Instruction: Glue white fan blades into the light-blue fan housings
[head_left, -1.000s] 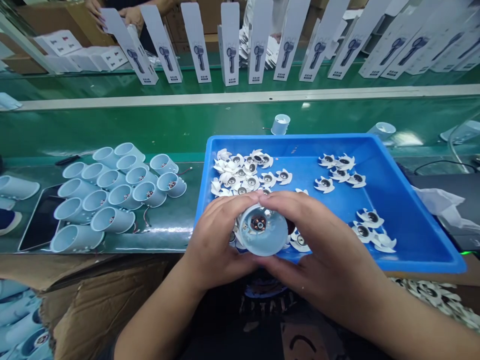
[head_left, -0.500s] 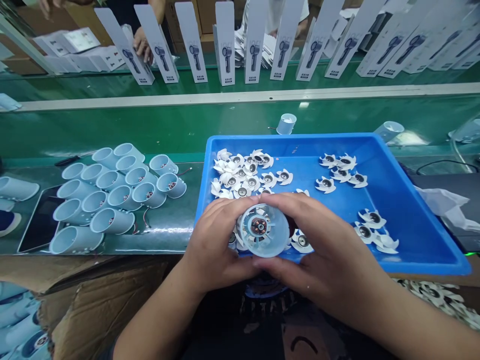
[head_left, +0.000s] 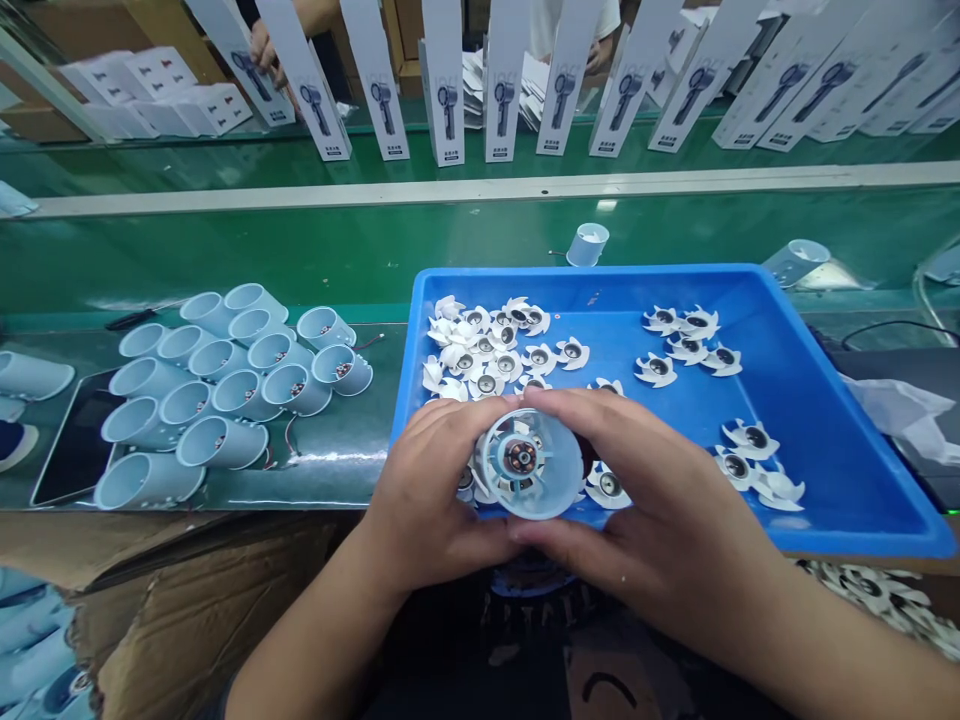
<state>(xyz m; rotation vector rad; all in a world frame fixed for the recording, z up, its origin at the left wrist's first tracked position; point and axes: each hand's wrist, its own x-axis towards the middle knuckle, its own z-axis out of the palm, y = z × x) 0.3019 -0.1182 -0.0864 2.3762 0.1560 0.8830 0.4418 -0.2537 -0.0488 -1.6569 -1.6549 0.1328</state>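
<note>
Between both palms I hold a light-blue fan housing (head_left: 556, 468), a short tube with its open end facing me. Inside it show spokes and a round motor with copper windings. My left hand (head_left: 439, 490) wraps its left side, while my right hand (head_left: 637, 490) wraps the right, and the thumbs meet along the lower rim. Just beyond the hands lies a blue tray (head_left: 600, 275) with white fan blades (head_left: 486, 383) heaped at its left. Smaller groups of fan blades (head_left: 686, 348) rest at its right. My hands partly cover the tray's near edge.
Several more blue housings (head_left: 229, 440) stand grouped on the bench at left. One housing (head_left: 587, 245) stands behind the tray. White printed boxes (head_left: 448, 100) line the far side, with a co-worker's hand (head_left: 266, 55) among them. A cardboard box (head_left: 187, 600) is at lower left.
My hands keep their grip on the housing, which has turned slightly inside them. The boxes on the belt have slid a little left, and the co-worker's hand has moved up and left.
</note>
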